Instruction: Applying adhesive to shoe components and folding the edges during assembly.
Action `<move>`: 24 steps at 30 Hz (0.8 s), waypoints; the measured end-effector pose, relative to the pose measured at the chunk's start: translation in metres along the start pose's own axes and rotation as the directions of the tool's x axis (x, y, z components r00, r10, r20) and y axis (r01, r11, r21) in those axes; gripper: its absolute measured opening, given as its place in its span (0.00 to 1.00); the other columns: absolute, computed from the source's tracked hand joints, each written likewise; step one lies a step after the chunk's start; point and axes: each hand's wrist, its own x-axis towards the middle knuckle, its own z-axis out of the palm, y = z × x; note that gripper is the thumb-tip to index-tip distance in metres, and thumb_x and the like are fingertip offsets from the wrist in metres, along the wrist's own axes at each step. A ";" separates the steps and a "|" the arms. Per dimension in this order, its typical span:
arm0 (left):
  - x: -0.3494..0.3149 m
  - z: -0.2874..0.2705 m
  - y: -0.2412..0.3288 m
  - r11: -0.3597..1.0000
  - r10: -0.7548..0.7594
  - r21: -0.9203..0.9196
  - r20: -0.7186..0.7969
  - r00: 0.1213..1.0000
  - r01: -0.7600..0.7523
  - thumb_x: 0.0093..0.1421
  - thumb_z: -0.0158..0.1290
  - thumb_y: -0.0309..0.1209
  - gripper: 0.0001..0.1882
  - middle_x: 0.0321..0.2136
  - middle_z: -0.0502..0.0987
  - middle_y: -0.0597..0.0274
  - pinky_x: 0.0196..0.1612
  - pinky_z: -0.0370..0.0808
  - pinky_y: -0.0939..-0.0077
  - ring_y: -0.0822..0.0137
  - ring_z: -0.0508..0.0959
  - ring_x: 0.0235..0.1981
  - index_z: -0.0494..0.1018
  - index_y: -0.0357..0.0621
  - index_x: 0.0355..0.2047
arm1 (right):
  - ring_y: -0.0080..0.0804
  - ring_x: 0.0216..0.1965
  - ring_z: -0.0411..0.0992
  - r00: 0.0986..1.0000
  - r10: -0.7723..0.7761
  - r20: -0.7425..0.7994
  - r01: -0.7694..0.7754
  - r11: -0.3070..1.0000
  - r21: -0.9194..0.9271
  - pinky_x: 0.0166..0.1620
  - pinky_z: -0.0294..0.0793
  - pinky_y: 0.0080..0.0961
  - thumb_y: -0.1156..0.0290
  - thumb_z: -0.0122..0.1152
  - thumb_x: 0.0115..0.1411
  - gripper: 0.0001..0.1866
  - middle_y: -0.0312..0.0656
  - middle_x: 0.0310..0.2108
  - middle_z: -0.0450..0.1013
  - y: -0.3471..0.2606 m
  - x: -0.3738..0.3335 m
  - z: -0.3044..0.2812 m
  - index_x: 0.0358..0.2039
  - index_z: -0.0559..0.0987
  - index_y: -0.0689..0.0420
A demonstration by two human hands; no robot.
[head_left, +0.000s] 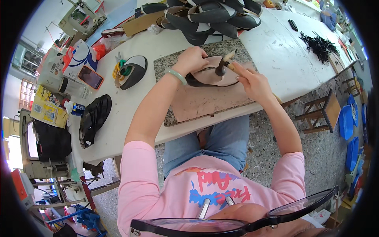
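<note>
1. Landmark: granite slab (161,65). Shoe upper (209,78) lies on it, pale lining up, over a pinkish-brown sheet (209,103).
2. Right hand (256,83): fingers wrapped round the hammer (231,67) handle, head over the upper's lining. Left hand (192,59): fingers bent at the upper's far-left edge – pinching or just pressing, can't tell.
3. Progress, my read: this upper is mid-work, hammer in use or about to be. One two-tone upper (136,73) sits left of the slab, beside scissors (118,59); a pile of dark uppers (213,17) is beyond it. Can't tell which of those are done and which are left, so no count.
4. Hard to see: hammer-to-lining contact unclear. Left fingertips are partly hidden, and the right hand covers part of the handle. The pile's top is cut off – lower pieces buried. Upper's underside not visible.
</note>
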 end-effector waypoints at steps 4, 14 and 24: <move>-0.009 0.001 0.005 0.999 0.037 0.010 -0.057 0.998 -0.037 0.51 0.57 0.35 0.13 0.31 0.81 0.53 0.40 0.76 0.62 0.54 0.80 0.36 0.81 0.45 0.36 | 0.45 0.28 0.73 0.996 0.019 -0.089 -0.010 0.995 0.100 0.31 0.72 0.37 0.69 0.57 0.59 0.28 0.41 0.29 0.71 -0.010 -0.012 -0.015 0.60 0.67 0.34; -0.056 0.015 0.032 0.956 0.289 0.085 -0.432 0.854 -0.280 0.54 0.56 0.34 0.11 0.29 0.76 0.59 0.39 0.73 0.66 0.57 0.75 0.37 0.79 0.43 0.35 | 0.40 0.25 0.72 0.994 -0.013 0.105 0.016 0.999 -0.028 0.30 0.72 0.36 0.71 0.57 0.58 0.30 0.38 0.27 0.70 -0.026 -0.030 -0.016 0.61 0.66 0.34; -0.095 0.009 0.013 0.936 0.236 -0.075 -0.594 0.769 -0.345 0.54 0.57 0.26 0.07 0.28 0.74 0.60 0.32 0.72 0.74 0.64 0.74 0.28 0.77 0.39 0.34 | 0.40 0.26 0.73 0.989 -0.089 0.114 0.092 0.995 -0.023 0.28 0.73 0.36 0.70 0.56 0.58 0.30 0.38 0.28 0.70 -0.051 -0.009 -0.015 0.61 0.64 0.34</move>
